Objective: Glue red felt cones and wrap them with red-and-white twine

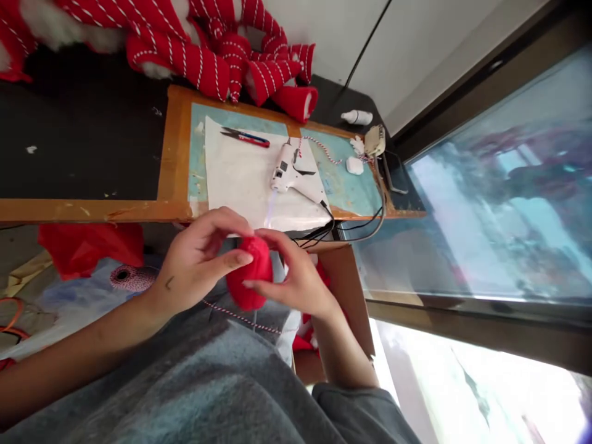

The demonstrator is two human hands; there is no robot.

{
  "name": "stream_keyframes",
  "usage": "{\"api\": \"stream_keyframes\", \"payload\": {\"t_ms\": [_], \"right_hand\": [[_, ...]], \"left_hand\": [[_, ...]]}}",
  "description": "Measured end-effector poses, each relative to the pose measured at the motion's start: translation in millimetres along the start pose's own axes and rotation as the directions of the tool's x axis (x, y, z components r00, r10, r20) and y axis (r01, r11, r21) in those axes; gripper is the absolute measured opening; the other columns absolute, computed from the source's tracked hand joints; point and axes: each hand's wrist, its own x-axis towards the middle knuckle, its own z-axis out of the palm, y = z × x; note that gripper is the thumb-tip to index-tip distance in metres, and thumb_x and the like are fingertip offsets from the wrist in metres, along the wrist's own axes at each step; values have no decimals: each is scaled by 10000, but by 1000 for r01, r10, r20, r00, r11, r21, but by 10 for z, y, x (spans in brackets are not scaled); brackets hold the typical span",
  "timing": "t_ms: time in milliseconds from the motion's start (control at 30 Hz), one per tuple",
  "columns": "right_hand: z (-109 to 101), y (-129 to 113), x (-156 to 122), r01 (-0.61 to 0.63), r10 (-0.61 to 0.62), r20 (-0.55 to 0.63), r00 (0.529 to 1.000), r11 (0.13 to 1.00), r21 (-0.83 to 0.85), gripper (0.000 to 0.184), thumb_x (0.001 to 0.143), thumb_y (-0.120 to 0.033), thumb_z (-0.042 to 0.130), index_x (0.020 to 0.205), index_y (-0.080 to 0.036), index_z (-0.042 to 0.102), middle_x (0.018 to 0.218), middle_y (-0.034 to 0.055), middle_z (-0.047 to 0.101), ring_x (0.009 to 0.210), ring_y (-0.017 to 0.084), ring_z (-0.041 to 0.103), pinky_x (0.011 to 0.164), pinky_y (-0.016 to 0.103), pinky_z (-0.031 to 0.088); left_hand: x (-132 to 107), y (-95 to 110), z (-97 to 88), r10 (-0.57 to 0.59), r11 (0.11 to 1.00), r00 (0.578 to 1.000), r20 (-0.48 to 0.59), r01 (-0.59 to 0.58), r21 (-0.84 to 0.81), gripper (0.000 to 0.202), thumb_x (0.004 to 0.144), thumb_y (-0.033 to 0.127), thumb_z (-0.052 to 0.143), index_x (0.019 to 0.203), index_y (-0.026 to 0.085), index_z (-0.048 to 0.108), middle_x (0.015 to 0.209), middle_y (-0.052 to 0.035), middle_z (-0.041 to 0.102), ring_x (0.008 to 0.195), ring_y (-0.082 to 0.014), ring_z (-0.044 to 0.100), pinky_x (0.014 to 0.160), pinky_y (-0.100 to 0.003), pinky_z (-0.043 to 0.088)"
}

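Note:
Between my two hands, just in front of the table's near edge, is a small red fabric piece (252,280), rounded and fuzzy. My left hand (203,259) pinches its upper left side with thumb and fingers. From the other side, my right hand (293,274) grips it, fingers over the top and thumb across the front. Below it, a red-and-white twisted cord (240,319) runs over my lap. Beyond my hands, a white glue gun (287,168) lies on a white sheet (235,176), close to thread snips (245,136) with a red and blue handle.
Red striped fabric pieces (185,55) with white stuffing are heaped at the back of the table (83,148). A white bottle (357,117) and a power strip (374,140) lie at the right. Below are a cord spool (132,277) and a cardboard box (346,290). A window (504,185) borders the right.

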Motion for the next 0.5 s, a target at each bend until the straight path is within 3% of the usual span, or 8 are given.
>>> {"api": "stream_keyframes", "payload": {"t_ms": [67, 133, 167, 233, 300, 333, 400, 500], "right_hand": [[-163, 110, -173, -138, 145, -85, 986, 987, 85, 561, 821, -451, 914, 1298, -253, 694, 1261, 76, 773, 1157, 275, 740, 1062, 432, 591], [-380, 244, -381, -275, 310, -126, 942, 933, 233, 541, 796, -508, 915, 1220, -232, 722, 1154, 73, 780, 1045, 268, 743, 959, 414, 616], [-476, 313, -488, -321, 376, -125, 918, 891, 321, 548, 783, -542, 910, 1195, -228, 729, 1099, 73, 779, 982, 265, 743, 891, 396, 624], [-603, 445, -675, -346, 443, -119, 888, 817, 461, 607, 740, -586, 907, 1197, -227, 733, 1073, 82, 768, 920, 266, 732, 817, 376, 621], [-639, 550, -794, -342, 452, -77, 888, 765, 546, 642, 708, -612, 897, 1197, -228, 736, 1086, 95, 748, 893, 269, 716, 784, 376, 617], [-631, 588, -825, -335, 440, -49, 897, 747, 574, 640, 696, -619, 891, 1179, -227, 741, 1090, 100, 736, 895, 272, 709, 785, 382, 616], [-592, 631, -843, -308, 385, 11, 923, 720, 622, 583, 682, -602, 885, 1111, -229, 755, 1069, 98, 716, 919, 275, 698, 819, 387, 612], [-515, 655, -812, -287, 300, 108, 948, 655, 699, 479, 661, -530, 892, 1009, -226, 765, 1018, 79, 703, 987, 279, 705, 914, 398, 598]], "left_hand": [[-60, -13, -30, -90, 988, 996, 19, 86, 131, 230, 936, 272, 869, 1124, 251, 737, 1041, 1, 703, 954, -136, 676, 885, -226, 555], [-186, -56, -75, -237, 943, 953, 190, 178, 282, 146, 962, 295, 825, 1075, 261, 739, 1054, 4, 697, 939, -149, 663, 887, -257, 540], [-270, -95, -87, -318, 916, 891, 324, 201, 346, 99, 969, 317, 808, 1025, 258, 753, 1040, 1, 712, 932, -165, 671, 884, -278, 537], [-453, -208, -72, -459, 868, 692, 557, 217, 447, 111, 954, 356, 808, 931, 250, 781, 998, -12, 752, 929, -209, 700, 866, -316, 534], [-620, -338, -15, -539, 832, 546, 642, 224, 508, 126, 933, 334, 804, 846, 247, 776, 909, -12, 756, 888, -233, 702, 820, -330, 517], [-685, -396, 13, -563, 819, 506, 653, 235, 524, 157, 947, 305, 772, 803, 243, 756, 861, -9, 743, 862, -233, 699, 798, -329, 504], [-763, -470, 29, -603, 795, 445, 662, 269, 544, 218, 976, 267, 706, 760, 234, 706, 824, 1, 722, 832, -219, 693, 774, -315, 479], [-759, -436, -109, -646, 762, 432, 629, 331, 556, 221, 1033, 329, 630, 841, 229, 675, 859, 10, 728, 778, -191, 675, 718, -284, 448]]}}
